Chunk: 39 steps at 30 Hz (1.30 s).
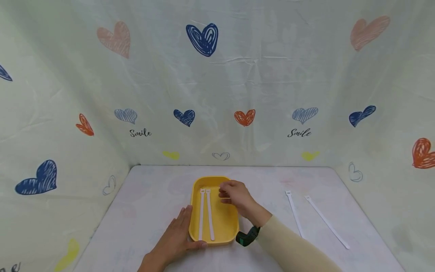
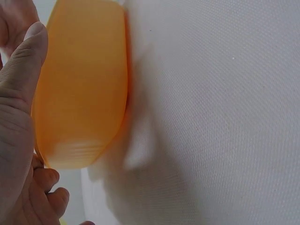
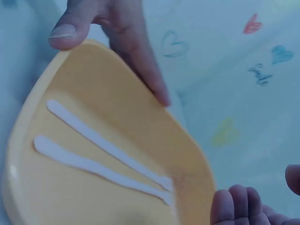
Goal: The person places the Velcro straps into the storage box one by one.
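Note:
A yellow tray (image 1: 222, 226) sits on the table with two white cable ties, a left one (image 1: 201, 215) and a right one (image 1: 210, 215), lying side by side in its left half. My left hand (image 1: 178, 234) holds the tray's near left corner, thumb at the near rim and fingers along the outer left side. In the left wrist view the thumb (image 2: 23, 65) lies against the tray's wall. Over the tray's right side is my right hand (image 1: 238, 196), fingers loosely bent and holding nothing. Its fingers (image 3: 239, 204) and thumb (image 3: 294, 178) are apart in the right wrist view.
Two more white cable ties, one nearer (image 1: 295, 213) and one farther right (image 1: 327, 222), lie on the white table (image 1: 149, 196) to the tray's right. The right forearm partly hides the nearer one's end. A heart-printed curtain (image 1: 217, 87) surrounds the table's back and sides.

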Tool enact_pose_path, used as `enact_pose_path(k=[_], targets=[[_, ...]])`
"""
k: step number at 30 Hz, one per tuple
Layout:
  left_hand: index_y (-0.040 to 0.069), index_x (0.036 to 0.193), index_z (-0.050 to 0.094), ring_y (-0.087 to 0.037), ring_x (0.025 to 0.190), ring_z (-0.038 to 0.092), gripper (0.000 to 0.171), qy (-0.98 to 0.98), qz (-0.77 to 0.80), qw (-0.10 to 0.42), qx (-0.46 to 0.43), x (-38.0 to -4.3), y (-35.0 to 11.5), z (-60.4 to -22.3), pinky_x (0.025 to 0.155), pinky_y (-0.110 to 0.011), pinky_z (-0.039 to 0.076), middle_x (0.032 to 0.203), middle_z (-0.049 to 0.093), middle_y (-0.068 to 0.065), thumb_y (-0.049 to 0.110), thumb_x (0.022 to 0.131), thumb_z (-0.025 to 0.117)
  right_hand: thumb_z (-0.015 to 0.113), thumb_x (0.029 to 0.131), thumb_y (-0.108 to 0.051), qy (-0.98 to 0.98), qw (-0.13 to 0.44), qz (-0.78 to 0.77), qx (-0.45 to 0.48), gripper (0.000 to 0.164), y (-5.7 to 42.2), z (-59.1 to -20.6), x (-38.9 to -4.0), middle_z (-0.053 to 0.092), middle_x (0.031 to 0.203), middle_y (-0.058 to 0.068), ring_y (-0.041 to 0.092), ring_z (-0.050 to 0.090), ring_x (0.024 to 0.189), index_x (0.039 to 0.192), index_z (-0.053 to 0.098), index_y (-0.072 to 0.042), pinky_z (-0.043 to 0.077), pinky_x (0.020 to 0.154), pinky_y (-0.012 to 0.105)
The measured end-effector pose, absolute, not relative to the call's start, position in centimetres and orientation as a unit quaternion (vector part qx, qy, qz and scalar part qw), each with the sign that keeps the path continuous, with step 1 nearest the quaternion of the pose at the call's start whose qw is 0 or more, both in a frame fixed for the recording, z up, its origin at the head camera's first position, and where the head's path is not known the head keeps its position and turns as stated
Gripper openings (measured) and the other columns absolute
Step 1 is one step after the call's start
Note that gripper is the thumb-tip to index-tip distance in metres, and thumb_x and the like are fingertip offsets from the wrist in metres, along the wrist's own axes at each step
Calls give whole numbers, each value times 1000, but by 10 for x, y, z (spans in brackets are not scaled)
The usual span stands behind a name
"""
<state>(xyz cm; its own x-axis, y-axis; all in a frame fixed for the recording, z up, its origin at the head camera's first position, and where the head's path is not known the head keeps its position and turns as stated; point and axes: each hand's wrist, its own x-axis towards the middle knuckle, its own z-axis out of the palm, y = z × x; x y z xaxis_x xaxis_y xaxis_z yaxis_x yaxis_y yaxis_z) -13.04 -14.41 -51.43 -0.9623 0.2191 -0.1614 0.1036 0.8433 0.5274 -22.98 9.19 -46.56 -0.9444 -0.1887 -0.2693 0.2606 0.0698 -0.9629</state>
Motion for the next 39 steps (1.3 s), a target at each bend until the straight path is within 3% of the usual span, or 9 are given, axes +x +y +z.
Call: enact_pose_path(k=[8,15,20,23,28,33,36,39], targets=[[-1,168,14,-39,162,22,141,954,265,116,78,-131,-142,-514,126,-64,25,174,23,-21,80,72,79,59,110,-29,716,101,-685,93,48,183,-464,-221,66,129,18,29,67,113,150,55,-2,63,91,34],[-3,167,13,-41,161,21,140,953,269,115,78,-130,-142,-513,126,-66,25,174,22,-23,77,74,80,54,111,-38,725,116,-661,154,61,279,-485,-217,61,128,14,26,61,116,151,45,6,61,89,28],[-4,167,13,-42,161,21,138,953,269,105,88,-129,-142,-514,124,-67,26,174,21,-24,75,76,80,53,111,-35,765,131,-609,165,63,322,-505,-216,51,146,25,27,53,117,157,40,6,58,87,27],[-4,167,13,-42,161,21,138,953,268,105,89,-129,-141,-515,124,-68,26,174,21,-23,76,76,79,57,110,-25,793,137,-574,152,59,334,-515,-214,46,152,27,27,52,112,159,40,4,56,84,27],[-4,167,13,-42,161,20,139,953,270,109,83,-129,-141,-515,125,-67,25,174,20,-23,77,75,79,68,102,-14,832,127,-523,136,60,338,-523,-212,55,132,23,23,57,99,155,47,4,55,76,26],[-5,167,13,-43,161,20,139,952,273,103,86,-129,-141,-516,125,-67,26,174,21,-24,77,75,80,73,96,-10,856,107,-491,123,60,337,-527,-212,59,127,22,23,57,99,149,53,7,53,74,26],[-6,166,14,-44,161,20,138,953,273,100,90,-128,-141,-516,124,-67,27,173,21,-26,75,76,80,75,93,-11,877,92,-458,112,56,337,-532,-213,62,123,21,26,57,101,144,59,8,51,76,28],[-7,166,13,-44,161,20,137,953,271,102,91,-128,-141,-515,124,-67,27,173,20,-27,74,77,80,78,90,-13,903,76,-411,103,52,335,-536,-214,65,121,24,33,60,106,137,65,6,54,86,39]])
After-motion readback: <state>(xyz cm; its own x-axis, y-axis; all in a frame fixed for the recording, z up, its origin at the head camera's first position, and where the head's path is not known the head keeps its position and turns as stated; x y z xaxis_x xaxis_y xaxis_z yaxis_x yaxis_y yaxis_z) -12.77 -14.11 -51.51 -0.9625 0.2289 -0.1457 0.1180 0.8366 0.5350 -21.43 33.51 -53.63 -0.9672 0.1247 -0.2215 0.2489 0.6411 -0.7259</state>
